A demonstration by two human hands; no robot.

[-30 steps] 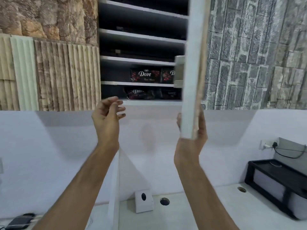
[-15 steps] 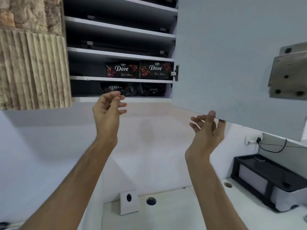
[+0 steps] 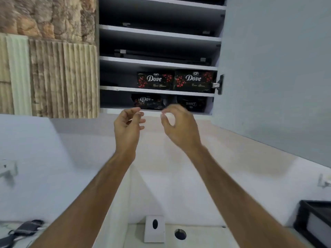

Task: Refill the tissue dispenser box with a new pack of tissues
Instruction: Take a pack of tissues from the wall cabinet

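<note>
Frame centre: left hand (image 3: 128, 125) and blurred right hand (image 3: 180, 127), both seemingly empty and loosely curled, just below Dove packs (image 3: 149, 102).

Open cabinet mouth, left part of the bottom shelf (image 3: 116, 100) free beside black packs (image 3: 146, 102).

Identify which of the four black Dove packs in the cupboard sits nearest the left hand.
The lower-shelf left pack, directly above the left hand; the other three lie farther right or higher.

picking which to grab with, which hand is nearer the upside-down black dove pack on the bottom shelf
Right. The right hand is just below the upside-down black Dove pack, slightly left of it; the left hand is further left.
</note>
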